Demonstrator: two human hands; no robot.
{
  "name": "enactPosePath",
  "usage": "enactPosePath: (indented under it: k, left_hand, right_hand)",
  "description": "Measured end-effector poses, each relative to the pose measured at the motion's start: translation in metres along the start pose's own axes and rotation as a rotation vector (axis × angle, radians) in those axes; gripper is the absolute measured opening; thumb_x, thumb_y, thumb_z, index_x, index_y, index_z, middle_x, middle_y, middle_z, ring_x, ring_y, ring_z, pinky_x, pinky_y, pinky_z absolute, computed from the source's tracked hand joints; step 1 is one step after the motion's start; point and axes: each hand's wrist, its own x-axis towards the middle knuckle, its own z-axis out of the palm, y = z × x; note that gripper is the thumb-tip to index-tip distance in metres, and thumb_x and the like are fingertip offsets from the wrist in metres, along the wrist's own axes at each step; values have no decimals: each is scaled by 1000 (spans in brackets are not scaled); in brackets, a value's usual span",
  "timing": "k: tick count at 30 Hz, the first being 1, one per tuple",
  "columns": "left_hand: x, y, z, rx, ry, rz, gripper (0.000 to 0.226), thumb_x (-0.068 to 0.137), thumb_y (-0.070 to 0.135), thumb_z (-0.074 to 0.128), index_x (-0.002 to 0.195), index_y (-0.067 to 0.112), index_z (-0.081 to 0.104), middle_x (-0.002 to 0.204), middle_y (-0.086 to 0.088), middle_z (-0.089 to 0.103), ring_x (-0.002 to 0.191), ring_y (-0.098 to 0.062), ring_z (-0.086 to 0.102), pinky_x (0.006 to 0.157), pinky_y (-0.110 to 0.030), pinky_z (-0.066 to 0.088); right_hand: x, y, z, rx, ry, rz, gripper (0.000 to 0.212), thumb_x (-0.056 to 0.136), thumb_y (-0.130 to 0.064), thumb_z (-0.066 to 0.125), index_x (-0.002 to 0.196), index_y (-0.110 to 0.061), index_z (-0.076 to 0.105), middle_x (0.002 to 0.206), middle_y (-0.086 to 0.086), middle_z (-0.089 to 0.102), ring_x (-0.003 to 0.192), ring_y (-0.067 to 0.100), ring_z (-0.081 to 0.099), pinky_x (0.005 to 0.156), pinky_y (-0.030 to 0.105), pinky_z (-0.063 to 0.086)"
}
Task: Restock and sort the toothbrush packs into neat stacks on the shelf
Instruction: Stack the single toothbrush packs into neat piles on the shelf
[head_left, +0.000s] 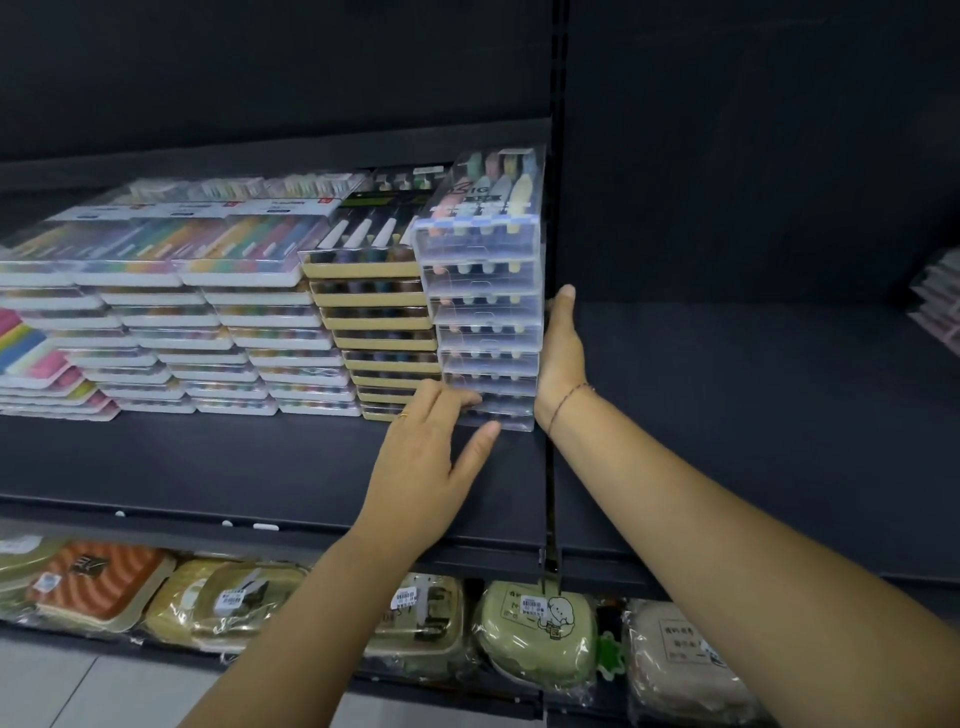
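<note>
Fingers (460, 401) of left hand (415, 467) and right hand (561, 353) touch the pack stack (480, 317).

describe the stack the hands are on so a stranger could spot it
Look along the dark shelf to the vertical post. The rightmost stack sits by that post. Unlike the white-edged stacks and gold-edged stack beside it, its cases are all clear plastic.

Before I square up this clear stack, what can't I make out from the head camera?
Head view only:
- Stack of clear plastic toothbrush packs: its right side is covered by the right hand, and its lowest front-left corner by the left hand.
- Pale pink packs far right: cut off by the frame edge, blurred.
- Striped pink-and-yellow packs far left: cut off by the edge.
</note>
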Motion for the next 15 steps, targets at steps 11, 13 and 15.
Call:
enactPosePath:
  k: [11,13,15]
  left_hand:
    - [0,63,11,-152,-15,104,44,96,55,35,115,25,62,107,20,56,102,4,51,82,-8,37]
    - [2,95,30,-242,-82,110,47,97,59,33,121,29,59,114,24,53,109,7,48,91,-9,37]
    - [7,134,54,-307,-188,111,53,97,61,30,134,30,52,128,24,47,121,7,40,106,-17,33]
  right_hand:
    - [-79,-84,-75,-299,-1,-257,50,102,-51,32,138,-20,49,142,-4,50,131,9,45,117,35,29]
    - [-103,-112,-124,-390,105,-425,31,103,-42,37,121,-27,58,128,-11,59,122,5,53,112,32,37]
    - [-130,-136,-180,-443,271,-566,23,104,-34,41,110,-29,62,117,-11,64,113,5,59,105,30,43]
